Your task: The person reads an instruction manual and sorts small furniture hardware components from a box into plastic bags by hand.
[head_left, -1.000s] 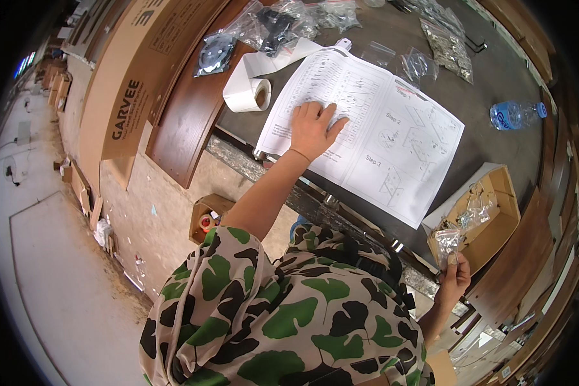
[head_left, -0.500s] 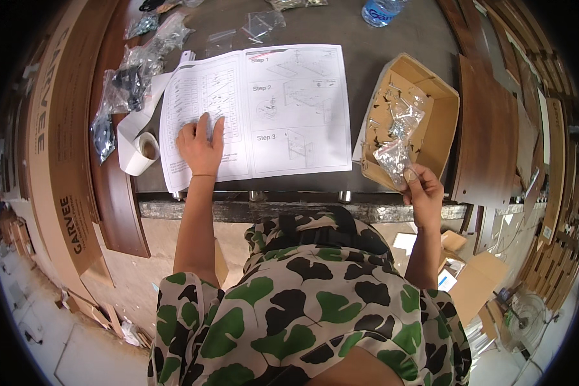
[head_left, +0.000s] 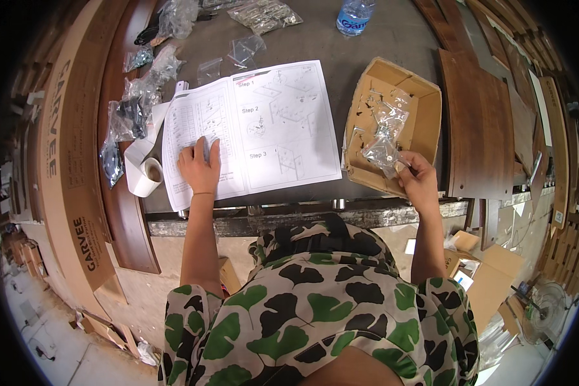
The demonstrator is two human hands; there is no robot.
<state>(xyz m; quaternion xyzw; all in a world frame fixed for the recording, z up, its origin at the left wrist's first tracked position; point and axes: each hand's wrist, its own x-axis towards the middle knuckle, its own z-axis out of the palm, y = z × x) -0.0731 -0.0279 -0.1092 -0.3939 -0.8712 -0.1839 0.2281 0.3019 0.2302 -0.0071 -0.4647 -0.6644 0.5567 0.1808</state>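
An open instruction booklet [head_left: 283,138] with line drawings lies on the dark table. My left hand [head_left: 199,166] rests flat on its left page, fingers spread apart. At the right, my right hand [head_left: 418,180] pinches the near corner of a clear plastic bag [head_left: 386,141] with small metal parts in it. That bag hangs over and into a shallow cardboard box [head_left: 424,122]. Loose screws [head_left: 372,100] and small dark pieces lie on the box's bottom, partly hidden by the bag.
Left of the booklet stand a roll of white paper [head_left: 149,175] and several hardware bags [head_left: 125,122]. Further back are a bag of metal fittings [head_left: 264,14] and a water bottle [head_left: 355,16]. Brown boards [head_left: 476,122] flank the right; a long carton [head_left: 77,161] stands at the left.
The view has shifted, so the table's things sit lower in the picture. My right hand still pinches the bag, now slightly further over the box; my left hand stays on the page.
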